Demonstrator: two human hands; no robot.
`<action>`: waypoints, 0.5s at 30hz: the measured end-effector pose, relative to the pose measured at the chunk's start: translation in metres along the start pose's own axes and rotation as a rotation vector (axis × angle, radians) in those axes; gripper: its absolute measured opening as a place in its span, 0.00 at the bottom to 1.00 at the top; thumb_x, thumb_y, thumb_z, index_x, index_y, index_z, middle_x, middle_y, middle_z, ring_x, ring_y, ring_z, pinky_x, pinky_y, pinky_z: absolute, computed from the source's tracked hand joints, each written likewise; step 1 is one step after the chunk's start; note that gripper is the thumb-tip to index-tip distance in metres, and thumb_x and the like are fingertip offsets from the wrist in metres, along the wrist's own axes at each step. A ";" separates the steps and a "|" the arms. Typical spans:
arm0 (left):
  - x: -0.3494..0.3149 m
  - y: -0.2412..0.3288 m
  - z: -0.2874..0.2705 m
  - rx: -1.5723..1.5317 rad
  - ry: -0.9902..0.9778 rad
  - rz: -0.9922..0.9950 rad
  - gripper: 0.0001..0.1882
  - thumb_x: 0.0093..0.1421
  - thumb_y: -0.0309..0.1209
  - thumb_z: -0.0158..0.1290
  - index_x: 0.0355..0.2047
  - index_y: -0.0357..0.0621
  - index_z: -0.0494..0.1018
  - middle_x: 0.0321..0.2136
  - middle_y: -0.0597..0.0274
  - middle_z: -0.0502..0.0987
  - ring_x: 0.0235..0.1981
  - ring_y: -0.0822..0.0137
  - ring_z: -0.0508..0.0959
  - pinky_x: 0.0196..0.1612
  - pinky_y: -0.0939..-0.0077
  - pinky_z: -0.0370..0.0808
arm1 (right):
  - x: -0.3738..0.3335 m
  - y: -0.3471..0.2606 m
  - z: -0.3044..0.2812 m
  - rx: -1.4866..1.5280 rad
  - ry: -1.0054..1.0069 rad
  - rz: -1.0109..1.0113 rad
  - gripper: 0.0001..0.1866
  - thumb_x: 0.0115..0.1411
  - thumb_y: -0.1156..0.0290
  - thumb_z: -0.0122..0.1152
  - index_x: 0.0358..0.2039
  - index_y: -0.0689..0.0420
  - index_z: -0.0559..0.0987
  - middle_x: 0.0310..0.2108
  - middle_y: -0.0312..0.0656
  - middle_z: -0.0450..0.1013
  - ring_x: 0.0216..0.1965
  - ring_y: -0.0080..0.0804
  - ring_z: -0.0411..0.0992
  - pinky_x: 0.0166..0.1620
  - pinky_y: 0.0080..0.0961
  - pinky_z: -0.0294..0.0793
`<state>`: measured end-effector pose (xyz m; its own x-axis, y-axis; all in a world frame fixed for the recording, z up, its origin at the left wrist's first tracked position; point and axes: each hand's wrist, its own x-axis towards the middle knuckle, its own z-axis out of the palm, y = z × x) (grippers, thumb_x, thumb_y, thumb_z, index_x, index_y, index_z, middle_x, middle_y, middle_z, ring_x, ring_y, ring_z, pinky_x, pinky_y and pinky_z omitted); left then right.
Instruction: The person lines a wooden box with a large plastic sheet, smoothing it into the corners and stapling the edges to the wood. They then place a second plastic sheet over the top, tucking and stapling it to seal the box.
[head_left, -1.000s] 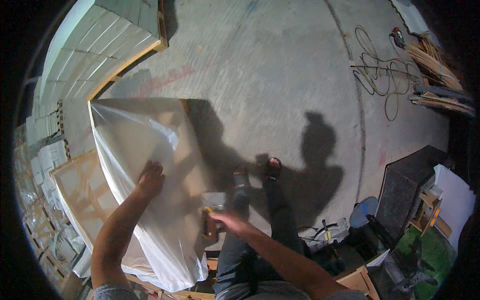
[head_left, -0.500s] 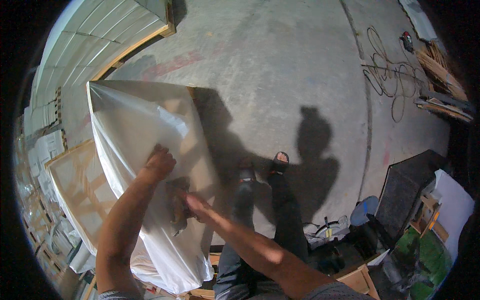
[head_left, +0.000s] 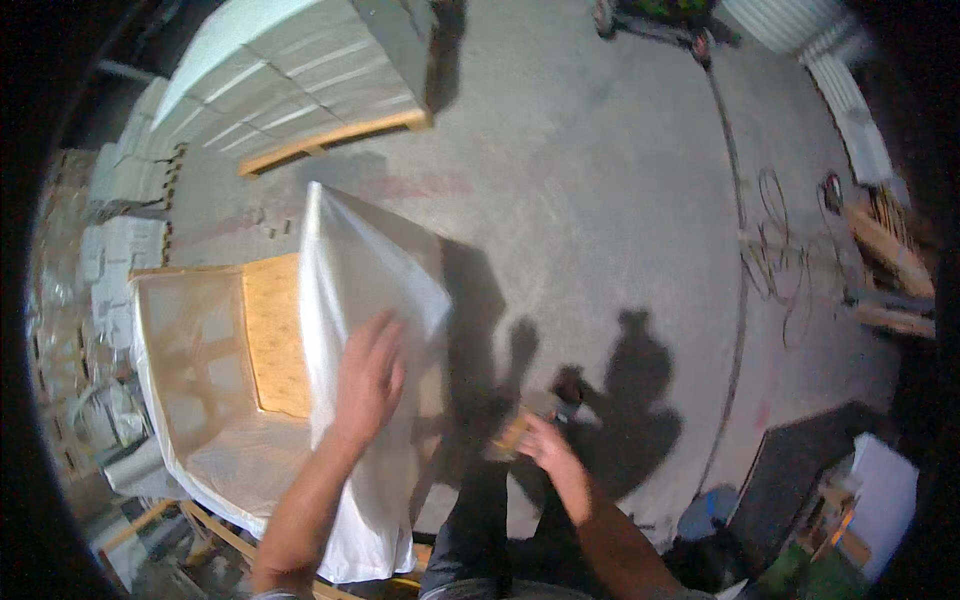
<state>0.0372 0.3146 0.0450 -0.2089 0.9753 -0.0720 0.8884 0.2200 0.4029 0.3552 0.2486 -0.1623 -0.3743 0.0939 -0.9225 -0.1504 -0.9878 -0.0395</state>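
We have the white plastic sheet (head_left: pixel 385 490) draped over the tall end of a box-like wooden frame (head_left: pixel 272 345), which stands on our left on the concrete floor (head_left: pixel 580 200). Bare plywood shows inside it, and the sheet hangs in loose folds along the near edge. Our left hand (head_left: pixel 370 378) lies over the sheeted end, fingers nearly straight and slightly parted, gripping nothing that we can see; whether the palm presses or only skims, we cannot tell. Our right hand (head_left: pixel 545 443) is curled around a yellowish hand tool (head_left: pixel 512 437), held well apart from the left hand, out to the right of the sheet and above our legs. The tool is too blurred for us to name its kind.

We judge that we are smoothing and fixing the sheet to the frame, with the left hand steadying and the tool ready. The next move probably calls for drawing the film flat with the left hand, then bringing the tool across to an edge backed by wood, clear of our fingers.
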 end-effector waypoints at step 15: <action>-0.127 0.011 0.018 0.072 0.345 -0.684 0.40 0.52 0.33 0.59 0.58 0.23 0.54 0.53 0.32 0.64 0.54 0.40 0.66 0.57 0.55 0.63 | -0.217 -0.110 -0.205 -1.021 0.617 -0.144 0.21 0.63 0.55 0.55 0.50 0.57 0.72 0.44 0.45 0.74 0.46 0.41 0.74 0.52 0.41 0.72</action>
<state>0.0807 0.1934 0.0421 -0.8265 0.5628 0.0099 0.5376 0.7841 0.3103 0.6404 0.3113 -0.0358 0.1291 0.4118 -0.9021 0.7438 -0.6418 -0.1866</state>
